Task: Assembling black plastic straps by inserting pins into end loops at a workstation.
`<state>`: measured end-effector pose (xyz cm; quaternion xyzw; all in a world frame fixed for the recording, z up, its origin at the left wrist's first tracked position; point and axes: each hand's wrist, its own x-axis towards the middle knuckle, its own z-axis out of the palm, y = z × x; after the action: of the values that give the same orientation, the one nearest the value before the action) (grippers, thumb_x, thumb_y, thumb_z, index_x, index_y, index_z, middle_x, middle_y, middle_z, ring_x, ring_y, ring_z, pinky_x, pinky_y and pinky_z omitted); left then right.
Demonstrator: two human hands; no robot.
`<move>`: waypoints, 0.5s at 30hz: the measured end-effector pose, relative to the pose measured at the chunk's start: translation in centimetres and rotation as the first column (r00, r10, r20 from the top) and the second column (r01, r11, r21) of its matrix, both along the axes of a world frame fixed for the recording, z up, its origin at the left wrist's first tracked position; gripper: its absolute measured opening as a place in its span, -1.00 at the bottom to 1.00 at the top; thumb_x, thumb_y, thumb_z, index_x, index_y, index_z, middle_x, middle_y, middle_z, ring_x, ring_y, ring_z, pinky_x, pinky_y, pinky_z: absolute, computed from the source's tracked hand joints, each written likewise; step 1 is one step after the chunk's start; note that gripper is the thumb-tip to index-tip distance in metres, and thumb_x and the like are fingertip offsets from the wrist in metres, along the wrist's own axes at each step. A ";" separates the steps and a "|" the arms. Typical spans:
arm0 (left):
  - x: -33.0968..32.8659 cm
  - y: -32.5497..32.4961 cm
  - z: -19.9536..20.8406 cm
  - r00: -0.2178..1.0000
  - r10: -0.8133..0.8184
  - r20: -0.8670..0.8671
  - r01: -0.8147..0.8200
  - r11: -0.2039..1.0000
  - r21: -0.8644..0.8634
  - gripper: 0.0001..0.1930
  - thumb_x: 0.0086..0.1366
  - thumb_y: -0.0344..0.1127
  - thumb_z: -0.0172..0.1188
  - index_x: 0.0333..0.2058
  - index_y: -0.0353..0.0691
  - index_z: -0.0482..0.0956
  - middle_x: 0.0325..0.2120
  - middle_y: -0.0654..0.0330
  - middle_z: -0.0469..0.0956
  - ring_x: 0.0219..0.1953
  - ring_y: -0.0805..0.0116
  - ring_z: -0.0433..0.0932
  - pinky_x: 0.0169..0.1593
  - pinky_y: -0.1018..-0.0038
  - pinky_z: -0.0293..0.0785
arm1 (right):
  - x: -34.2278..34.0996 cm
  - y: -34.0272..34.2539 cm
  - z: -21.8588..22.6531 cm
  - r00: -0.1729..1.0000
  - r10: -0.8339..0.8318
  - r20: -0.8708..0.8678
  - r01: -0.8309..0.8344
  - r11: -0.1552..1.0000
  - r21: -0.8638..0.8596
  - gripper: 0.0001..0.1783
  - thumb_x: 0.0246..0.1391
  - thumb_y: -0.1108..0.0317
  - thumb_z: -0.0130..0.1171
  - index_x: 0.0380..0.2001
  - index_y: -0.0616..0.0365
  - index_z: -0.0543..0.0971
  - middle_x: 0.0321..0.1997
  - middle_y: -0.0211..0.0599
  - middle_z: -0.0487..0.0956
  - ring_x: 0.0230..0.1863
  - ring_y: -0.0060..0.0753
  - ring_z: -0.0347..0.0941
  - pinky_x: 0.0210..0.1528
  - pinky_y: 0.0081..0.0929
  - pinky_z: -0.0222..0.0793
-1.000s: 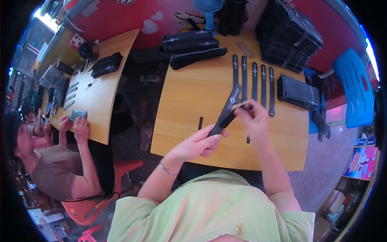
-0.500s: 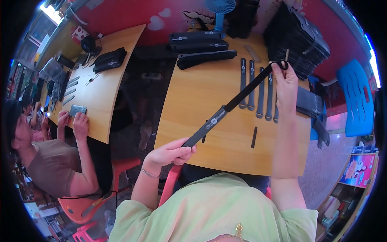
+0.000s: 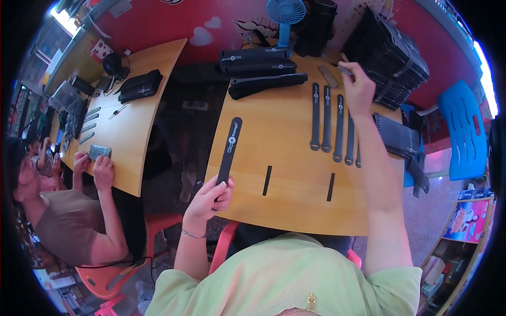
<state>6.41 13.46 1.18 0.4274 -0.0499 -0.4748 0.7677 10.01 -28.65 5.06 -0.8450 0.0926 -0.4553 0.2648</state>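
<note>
My left hand [image 3: 204, 201] is closed around the lower end of a dark grey strap [image 3: 230, 145] with white print, which stands up tilted above the table's left side. My right hand [image 3: 359, 88] reaches to the far right of the table, fingers pinched by a thin tan stick [image 3: 344, 57]; what exactly they grip is too small to tell. Below that forearm lies a row of several similar straps [image 3: 327, 121] with slotted ends, partly covered by my arm. Two short black strips, a left one [image 3: 268, 180] and a right one [image 3: 330, 187], are on the near tabletop.
Black bundles [image 3: 258, 66] lie at the table's back left, near a blue fan [image 3: 285, 18]. A tall black stack [image 3: 398, 58] and a dark grey pile [image 3: 398, 134] flank the right edge. A blue chair [image 3: 464, 131] stands beyond. At another table [image 3: 132, 168], a person [image 3: 74, 221] works.
My right hand has let go of the strap's far end and moved slightly up and left. My left hand has moved left, bringing the strap more upright.
</note>
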 end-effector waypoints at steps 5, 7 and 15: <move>-0.4 -0.7 -0.8 0.995 0.071 -0.071 -0.074 0.996 -0.041 -0.75 0.43 -0.20 -0.23 -0.19 -0.25 0.34 -0.65 0.40 0.14 -0.73 0.66 0.02 -0.66 0.69 -0.08 | -1.0 2.4 -3.0 0.969 0.051 -0.243 -0.063 0.997 -0.045 -0.70 -0.14 0.55 0.17 -0.28 -0.03 0.58 -0.33 -0.24 0.59 -0.36 -0.23 0.54 -0.34 -0.46 0.41; -0.3 -1.0 -0.9 0.990 0.095 -0.107 -0.100 0.994 -0.046 -0.70 0.44 -0.16 -0.27 -0.18 -0.25 0.35 -0.65 0.39 0.14 -0.73 0.66 0.03 -0.66 0.69 -0.07 | -1.5 3.1 -3.8 0.941 0.058 -0.332 -0.074 0.997 -0.036 -0.69 -0.16 0.57 0.17 -0.28 -0.03 0.58 -0.32 -0.26 0.59 -0.34 -0.25 0.54 -0.33 -0.45 0.41; 0.3 -2.8 -1.4 0.973 0.185 -0.140 -0.209 0.961 -0.179 -0.61 0.41 -0.19 -0.30 0.03 -0.34 0.28 -0.58 0.28 0.27 -0.68 0.55 0.19 -0.59 0.65 0.09 | -4.3 6.0 -5.6 0.903 0.195 -0.384 -0.285 0.939 -0.194 -0.67 -0.21 0.58 0.14 -0.30 -0.02 0.58 -0.25 -0.41 0.60 -0.28 -0.30 0.54 -0.27 -0.44 0.47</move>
<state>6.72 10.64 -0.23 0.3239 -0.0058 -0.4141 0.8506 5.74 -22.66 -0.58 -0.9448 -0.0231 -0.2649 0.1914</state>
